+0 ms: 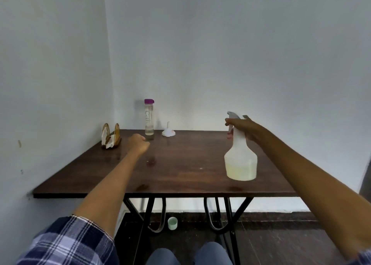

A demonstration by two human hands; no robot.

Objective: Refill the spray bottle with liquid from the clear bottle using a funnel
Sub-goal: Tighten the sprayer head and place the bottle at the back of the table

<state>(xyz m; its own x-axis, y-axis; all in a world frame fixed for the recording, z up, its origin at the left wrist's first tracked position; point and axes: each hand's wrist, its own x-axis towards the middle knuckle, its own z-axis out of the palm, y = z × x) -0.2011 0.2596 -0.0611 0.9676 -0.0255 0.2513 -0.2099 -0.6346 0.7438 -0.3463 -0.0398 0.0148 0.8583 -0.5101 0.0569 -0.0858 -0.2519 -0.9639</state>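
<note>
A dark wooden table (180, 164) stands in a corner, its left edge against the left wall and its far edge against the back wall. The right hand (244, 129) is clamped around the neck of the white spray bottle (241, 160), just under the trigger head; the bottle stands upright on the right part of the tabletop, a little way in from the right edge and the near edge, with pale yellowish liquid in its lower part. The left hand (138, 143) is curled into a loose fist holding nothing, hovering over the left-centre of the table just in front of the clear bottle (149, 118). That bottle stands upright near the far edge, purple cap (149, 101) on, with a little liquid at the bottom. Just to its right, apart from it, the white funnel (169, 131) rests mouth-down, spout up. A napkin holder (111, 136) sits at the far left corner. The middle and near part of the tabletop lies bare between the two arms. A small green cup (172, 223) lies on the floor beneath
</note>
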